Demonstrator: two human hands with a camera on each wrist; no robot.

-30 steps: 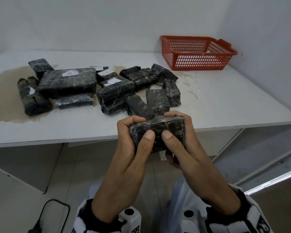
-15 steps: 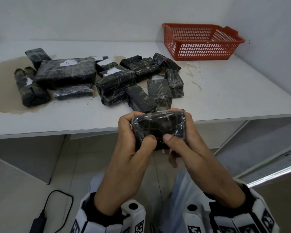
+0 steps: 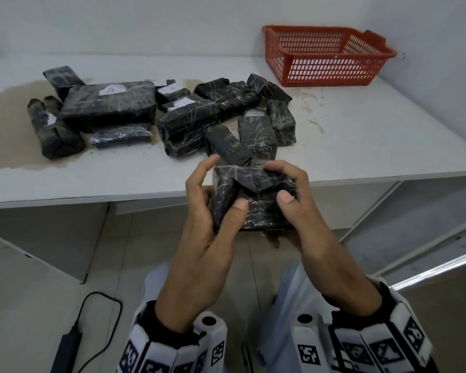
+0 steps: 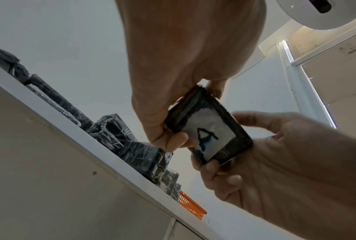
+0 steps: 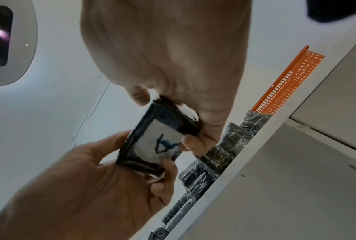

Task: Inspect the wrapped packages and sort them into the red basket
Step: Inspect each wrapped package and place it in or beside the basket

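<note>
Holding the wrapped package (image 3: pixel 253 196) crosswise, label downward, both hands' (image 3: pixel 205 219) grips curl round its ends

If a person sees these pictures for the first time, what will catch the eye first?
First, the black wrapped package held by the left hand and right hand before the table edge; its underside bears a white label marked "A". Next, the red basket at the table's far right, then the pile of black packages left of it.
</note>
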